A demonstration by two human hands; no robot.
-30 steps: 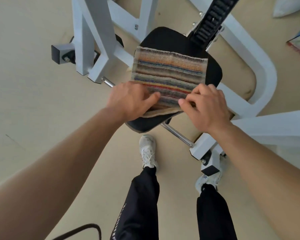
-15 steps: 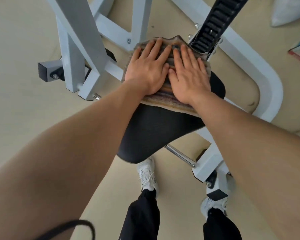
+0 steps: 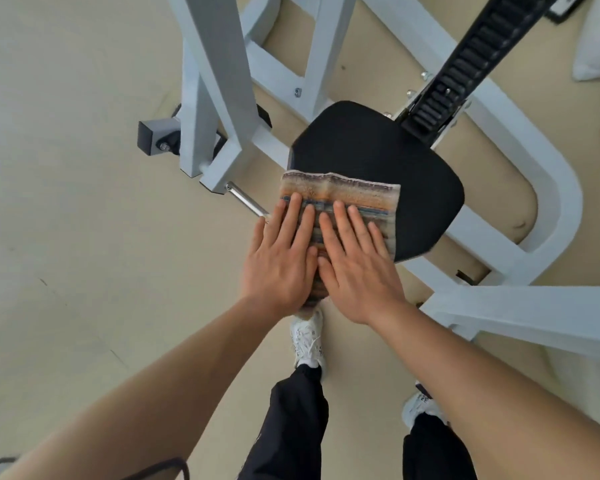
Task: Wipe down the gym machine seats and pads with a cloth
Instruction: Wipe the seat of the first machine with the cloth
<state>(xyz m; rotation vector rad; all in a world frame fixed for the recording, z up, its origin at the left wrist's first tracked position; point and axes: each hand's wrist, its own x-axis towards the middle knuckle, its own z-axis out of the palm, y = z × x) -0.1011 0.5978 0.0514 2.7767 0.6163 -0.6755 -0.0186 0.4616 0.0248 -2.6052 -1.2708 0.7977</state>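
Note:
A black padded seat [image 3: 378,150] of a white gym machine lies below me. A striped, multicoloured cloth [image 3: 340,190] is spread over the seat's near left part, and its near edge hangs past the seat. My left hand [image 3: 281,261] and my right hand [image 3: 357,268] lie side by side, palms down, pressed flat on the cloth with straight fingers. Neither hand is curled around the cloth. The hands hide most of the cloth's near half.
White frame beams [image 3: 215,81] rise at the left and a white curved tube [image 3: 555,188] runs around the seat's right. A black toothed adjuster bar [image 3: 465,60] slants up behind the seat. A chrome rod [image 3: 246,202] sticks out at the left. My feet stand on the beige floor [image 3: 84,237].
Both flat hands have slid the cloth from the seat's far end back to its near edge. One second ago the fingers were pinching the cloth's near edge.

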